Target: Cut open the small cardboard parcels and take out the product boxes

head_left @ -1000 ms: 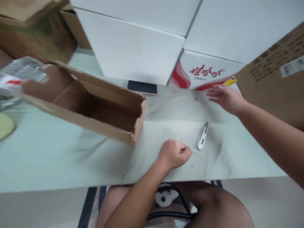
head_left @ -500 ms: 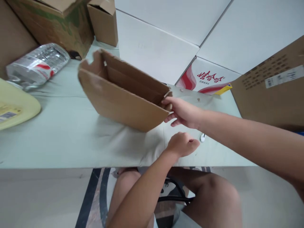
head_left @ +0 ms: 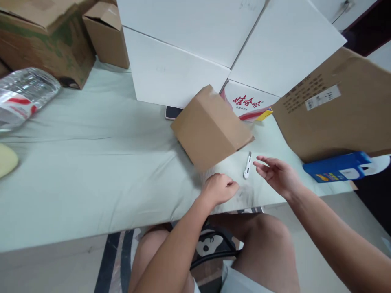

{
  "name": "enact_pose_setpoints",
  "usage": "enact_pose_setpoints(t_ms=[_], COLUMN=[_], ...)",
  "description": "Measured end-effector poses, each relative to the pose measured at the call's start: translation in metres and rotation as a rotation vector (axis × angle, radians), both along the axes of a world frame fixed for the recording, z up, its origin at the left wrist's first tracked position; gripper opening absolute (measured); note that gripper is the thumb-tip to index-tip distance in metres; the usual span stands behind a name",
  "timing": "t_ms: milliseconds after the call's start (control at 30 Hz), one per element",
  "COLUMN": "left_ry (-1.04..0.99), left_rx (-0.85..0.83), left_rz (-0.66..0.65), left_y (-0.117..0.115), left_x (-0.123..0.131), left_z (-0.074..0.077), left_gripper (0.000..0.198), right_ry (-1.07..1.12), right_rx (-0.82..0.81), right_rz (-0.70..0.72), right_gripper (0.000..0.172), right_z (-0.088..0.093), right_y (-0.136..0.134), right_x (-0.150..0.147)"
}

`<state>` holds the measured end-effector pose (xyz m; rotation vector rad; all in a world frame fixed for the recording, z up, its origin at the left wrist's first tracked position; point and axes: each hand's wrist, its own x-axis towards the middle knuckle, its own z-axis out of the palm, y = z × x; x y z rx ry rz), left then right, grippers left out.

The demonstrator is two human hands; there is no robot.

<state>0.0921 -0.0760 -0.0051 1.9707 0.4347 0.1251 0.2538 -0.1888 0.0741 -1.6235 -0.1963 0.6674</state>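
A brown cardboard box (head_left: 209, 128) is tilted on the pale green tabletop, its closed faces towards me and its opening out of sight. My left hand (head_left: 220, 189) is curled into a fist just in front of the box's near corner. Whatever its fingers hold, if anything, is hidden. My right hand (head_left: 277, 176) is off the box, fingers apart and palm partly up, with nothing in it. Close to its fingertips lies a white utility knife (head_left: 247, 166).
A phone (head_left: 173, 112) lies behind the box, against stacked white cartons (head_left: 180, 69). On the left are a large clear bottle (head_left: 29, 95) and cardboard boxes (head_left: 105, 38). To the right, a blue bottle (head_left: 336, 167) lies before a big carton (head_left: 339, 110).
My right hand has let go of the box and drawn back to the right, opening. The box has turned over, its opening now hidden. My view has shifted right; the left fist stays closed.
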Motion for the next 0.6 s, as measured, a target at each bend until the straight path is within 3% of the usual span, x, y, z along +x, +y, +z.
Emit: enact_pose_setpoints(t_ms=[133, 300, 433, 600], left_ry=[0.015, 0.031, 0.048, 0.063], left_rx=[0.047, 0.119, 0.151, 0.153], left_rz=[-0.013, -0.054, -0.061, -0.059], left_y=[-0.008, -0.014, -0.013, -0.009], left_x=[0.008, 0.016, 0.017, 0.015], left_z=[-0.003, -0.006, -0.009, -0.013], left_gripper=[0.041, 0.039, 0.039, 0.038], right_ry=[0.099, 0.287, 0.289, 0.257], right_rx=[-0.066, -0.239, -0.212, -0.207], right_rz=[-0.052, 0.140, 0.182, 0.221], right_gripper=[0.021, 0.035, 0.027, 0.021], right_z=[0.002, 0.005, -0.013, -0.041], right_y=[-0.001, 0.050, 0.076, 0.072], right_x=[0.020, 0.041, 0.055, 0.057])
